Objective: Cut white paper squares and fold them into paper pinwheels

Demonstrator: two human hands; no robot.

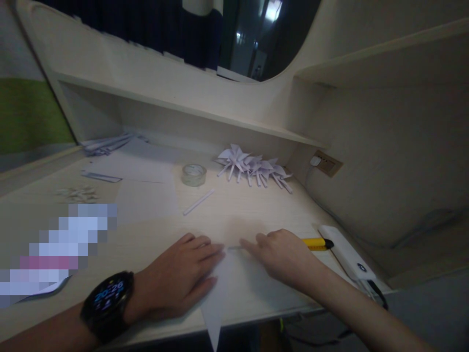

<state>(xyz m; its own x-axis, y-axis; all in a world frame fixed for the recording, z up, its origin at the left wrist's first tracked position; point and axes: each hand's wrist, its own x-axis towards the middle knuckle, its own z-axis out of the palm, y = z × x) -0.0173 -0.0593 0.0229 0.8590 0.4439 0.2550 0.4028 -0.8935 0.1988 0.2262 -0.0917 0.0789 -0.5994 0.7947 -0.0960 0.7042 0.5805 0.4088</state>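
At the near edge of the bench point(146, 244), we press a folded sheet of white paper point(234, 288) flat with both hands; its pointed corner hangs over the bench edge toward us. Our left hand point(179, 278), a dark smartwatch point(108, 300) on its wrist, lies palm down on the left part of the paper, fingers point(208, 254) stretched out and gripping nothing. Our right hand point(282, 256) rests on the paper's right part, loosely curled with the forefinger extended along the top fold, its tip nearly meeting the left fingertips; it too grips nothing.

Just right of the paper, behind the right hand, lies a yellow utility knife point(317, 243) with a black tip. Beyond it, further right of the paper, a white stapler-like tool point(346, 254) sits at the bench edge; we cannot tell exactly what it is. Left of the paper a blurred-out patch covers part of the bench.

Behind the paper, toward the middle of the bench, lies a thin rolled paper stick point(199, 201), and past that a roll of clear tape point(194, 174). Right of the tape, a heap of folded paper pinwheels point(252, 168) rests against the back wall under a low shelf point(183, 110). Behind and left of the paper lie flat white sheets point(142, 195), small scraps point(76, 194) and, farthest back, a bundle of paper strips point(106, 144). A wall socket point(324, 164) is set right of the pinwheels.
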